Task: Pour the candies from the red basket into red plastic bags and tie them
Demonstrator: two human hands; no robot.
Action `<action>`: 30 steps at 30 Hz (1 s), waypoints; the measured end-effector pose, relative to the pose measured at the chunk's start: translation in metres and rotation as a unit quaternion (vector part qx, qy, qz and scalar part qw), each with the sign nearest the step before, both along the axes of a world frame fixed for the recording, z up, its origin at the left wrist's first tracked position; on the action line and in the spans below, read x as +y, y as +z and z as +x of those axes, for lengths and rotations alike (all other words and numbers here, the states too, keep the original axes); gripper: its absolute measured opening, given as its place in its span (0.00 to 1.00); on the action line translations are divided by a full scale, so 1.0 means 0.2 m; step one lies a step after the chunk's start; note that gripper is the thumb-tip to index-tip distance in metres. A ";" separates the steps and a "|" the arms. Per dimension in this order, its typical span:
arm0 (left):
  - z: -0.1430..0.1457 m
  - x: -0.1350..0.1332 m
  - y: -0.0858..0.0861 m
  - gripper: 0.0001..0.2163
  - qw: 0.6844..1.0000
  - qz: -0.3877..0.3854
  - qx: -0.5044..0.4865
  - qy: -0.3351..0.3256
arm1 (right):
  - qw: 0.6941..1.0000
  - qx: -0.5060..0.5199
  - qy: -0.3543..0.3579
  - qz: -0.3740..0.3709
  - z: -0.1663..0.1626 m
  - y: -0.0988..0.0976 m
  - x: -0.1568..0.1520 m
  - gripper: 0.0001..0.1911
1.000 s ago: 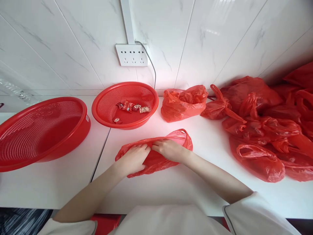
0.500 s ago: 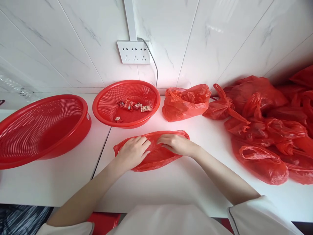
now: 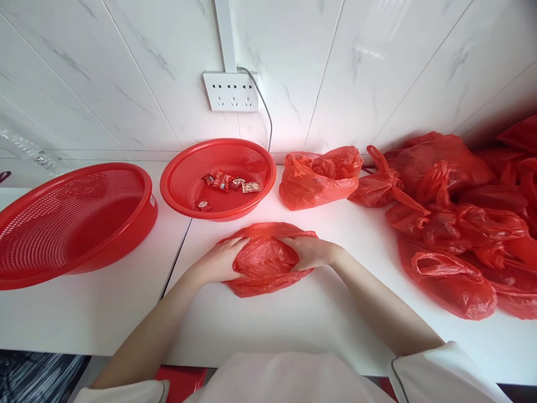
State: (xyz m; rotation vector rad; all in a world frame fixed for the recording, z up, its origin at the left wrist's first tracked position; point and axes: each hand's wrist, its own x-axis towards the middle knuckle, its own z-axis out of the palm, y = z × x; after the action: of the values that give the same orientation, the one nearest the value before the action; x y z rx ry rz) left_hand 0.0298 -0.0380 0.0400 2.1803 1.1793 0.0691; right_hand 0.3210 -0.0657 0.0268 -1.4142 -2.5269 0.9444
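A red plastic bag lies on the white table in front of me with its mouth spread wide. My left hand is at its left side, thumb and fingers curved on the bag's rim. At the opposite side my right hand grips the rim in the same way. Some fingertips of both hands are hidden by the folded plastic. Inside the mouth I see only crumpled red film.
Behind the bag stands a red perforated basket with several small wrapped packets. A larger red basket is at the left. An open red bag and piled tied red bags occupy the right. A socket panel is on the wall.
My hands have moved from over the bag's middle out to its two sides. The bag's mouth now looks rounder and more open, with its rim turned outward.
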 end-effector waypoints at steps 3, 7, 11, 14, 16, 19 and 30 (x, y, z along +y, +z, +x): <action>0.01 0.04 0.03 0.25 0.956 -0.076 -0.225 0.174 | 1.000 -0.007 -0.015 -0.013 -0.02 0.06 0.00 0.46; -0.03 0.14 0.05 0.26 0.765 -0.309 -0.428 0.369 | 0.998 0.051 0.034 0.025 -0.05 0.27 -0.03 0.32; -0.07 0.21 0.08 0.14 0.685 -0.380 -0.485 0.387 | 0.994 0.081 0.073 0.012 -0.09 0.47 -0.03 0.25; -0.02 0.21 0.07 0.15 0.659 -0.344 -0.548 0.382 | 0.991 0.113 0.048 0.051 -0.12 0.56 0.00 0.22; 0.03 0.20 0.05 0.14 0.652 -0.310 -0.569 0.394 | 0.986 0.139 0.026 0.090 -0.14 0.58 0.02 0.20; 0.09 0.15 0.00 0.11 0.654 -0.310 -0.567 0.393 | 0.978 0.141 -0.036 0.148 -0.15 0.55 0.06 0.16; 0.11 0.07 -0.14 0.15 0.664 -0.393 -0.560 0.303 | 0.948 -0.091 -0.190 0.241 -0.20 0.20 0.31 0.16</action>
State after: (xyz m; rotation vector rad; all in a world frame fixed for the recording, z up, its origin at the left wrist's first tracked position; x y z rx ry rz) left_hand 0.0512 -0.0244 0.0130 0.5892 0.8160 0.8731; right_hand 0.2811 -0.0040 0.0662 -1.7725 -2.2423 0.1232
